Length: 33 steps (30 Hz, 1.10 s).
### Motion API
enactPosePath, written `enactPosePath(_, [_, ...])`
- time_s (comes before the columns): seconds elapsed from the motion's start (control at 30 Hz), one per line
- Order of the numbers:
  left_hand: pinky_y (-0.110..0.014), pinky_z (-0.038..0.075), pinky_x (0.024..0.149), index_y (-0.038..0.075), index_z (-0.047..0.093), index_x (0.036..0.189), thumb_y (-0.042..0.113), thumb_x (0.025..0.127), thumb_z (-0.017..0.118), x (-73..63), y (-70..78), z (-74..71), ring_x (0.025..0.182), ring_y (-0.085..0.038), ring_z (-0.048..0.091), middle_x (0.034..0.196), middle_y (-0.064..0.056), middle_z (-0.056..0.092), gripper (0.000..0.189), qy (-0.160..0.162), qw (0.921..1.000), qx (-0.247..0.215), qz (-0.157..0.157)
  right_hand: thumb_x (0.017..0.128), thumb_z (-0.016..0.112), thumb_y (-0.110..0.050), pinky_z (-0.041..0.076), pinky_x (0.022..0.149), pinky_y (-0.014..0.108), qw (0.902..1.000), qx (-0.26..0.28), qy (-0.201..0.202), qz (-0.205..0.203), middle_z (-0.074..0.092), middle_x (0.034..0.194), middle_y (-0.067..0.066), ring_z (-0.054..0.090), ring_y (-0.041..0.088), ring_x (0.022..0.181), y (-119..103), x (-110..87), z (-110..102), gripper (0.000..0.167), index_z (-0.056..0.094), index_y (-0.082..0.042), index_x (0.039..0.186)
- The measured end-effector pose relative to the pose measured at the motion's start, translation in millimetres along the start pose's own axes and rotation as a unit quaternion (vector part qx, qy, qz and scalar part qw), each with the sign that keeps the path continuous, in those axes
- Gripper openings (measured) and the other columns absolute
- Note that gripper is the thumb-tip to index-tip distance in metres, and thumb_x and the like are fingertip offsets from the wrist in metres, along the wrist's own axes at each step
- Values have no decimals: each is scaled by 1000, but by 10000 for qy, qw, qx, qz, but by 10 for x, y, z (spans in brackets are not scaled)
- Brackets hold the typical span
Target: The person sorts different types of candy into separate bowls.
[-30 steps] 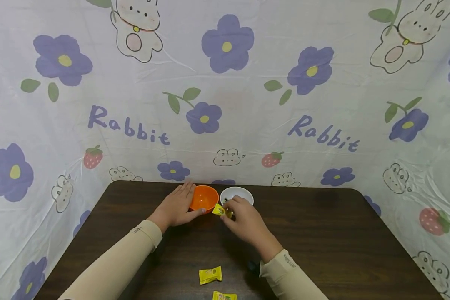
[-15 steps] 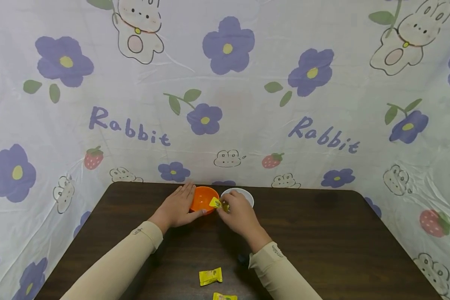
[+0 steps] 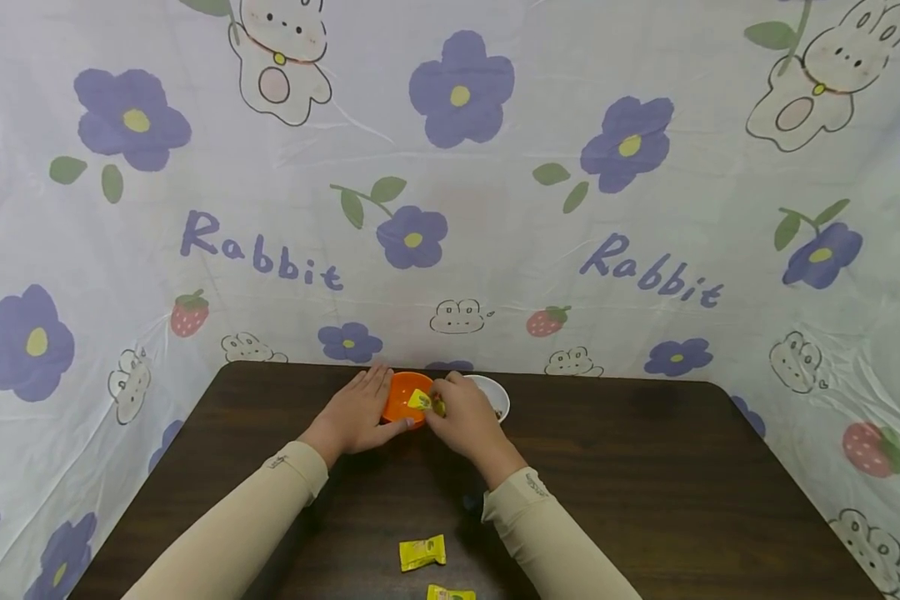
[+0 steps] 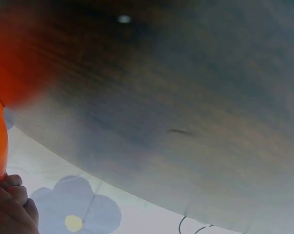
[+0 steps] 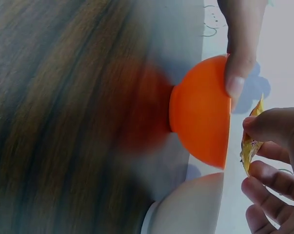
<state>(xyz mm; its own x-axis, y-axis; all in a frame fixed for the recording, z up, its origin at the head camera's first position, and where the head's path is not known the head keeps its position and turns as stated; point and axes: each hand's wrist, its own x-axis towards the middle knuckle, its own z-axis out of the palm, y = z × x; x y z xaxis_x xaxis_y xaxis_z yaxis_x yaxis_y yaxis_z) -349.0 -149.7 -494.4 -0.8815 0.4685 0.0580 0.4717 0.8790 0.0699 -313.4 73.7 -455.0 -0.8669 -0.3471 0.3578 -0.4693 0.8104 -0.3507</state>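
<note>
In the head view my left hand (image 3: 351,417) lies along the left side of an orange bowl (image 3: 400,400), its fingers straight. Its thumb (image 5: 237,80) touches the bowl's rim in the right wrist view. My right hand (image 3: 467,421) pinches a small yellow wrapped candy (image 3: 420,400) between thumb and fingers. That candy (image 5: 250,139) is just above the orange bowl's rim, with the other fingers loosely bent. A white bowl (image 3: 495,393) stands right beside the orange one, partly hidden behind my right hand; small dark bits show inside it.
Two more yellow wrapped candies, one (image 3: 422,552) whole in view and one (image 3: 451,593) cut by the lower frame edge, lie on the dark wooden table (image 3: 645,483). A patterned cloth (image 3: 495,250) hangs close behind the table's far edge.
My right hand has moved left with the candy, from in front of the white bowl to over the orange bowl. More of the white bowl's right side shows. My left hand has stayed put.
</note>
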Motion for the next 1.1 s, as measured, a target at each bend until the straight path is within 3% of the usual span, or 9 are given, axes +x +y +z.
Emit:
enactPosePath(0.4, [-51,19,135,-3,25,166,76,103,33,2,7,-3,165,-36,21,176,-21,24,101,-91,9998,161,74,92,83,-22,61,90,44,9999,-87,-77,-99,68,101,9,66,26,93,-56,5,-2,26,77,-4,110])
enactPosePath(0.67, [-51,18,135,-4,26,166,72,105,37,-10,6,-14,165,-38,21,176,-21,23,98,-57,9999,120,69,92,82,-20,61,90,43,9997,58,5,-253,69,101,10,65,25,91,-97,-93,-165,23,78,-5,108])
enactPosePath(0.87, [-51,20,135,-4,28,165,69,105,41,-11,8,-11,164,-38,24,174,-22,26,96,0,9999,150,53,94,82,-24,61,89,39,9996,51,-101,-275,68,103,7,63,21,92,-55,-163,-172,25,78,-6,110])
enactPosePath(1.1, [-51,22,134,-3,30,165,73,103,39,-3,8,-4,163,-37,26,174,-21,28,98,37,9998,208,52,96,80,-22,60,91,38,9925,931,-658,-446,64,109,5,63,24,97,-6,-254,-168,29,75,-5,119])
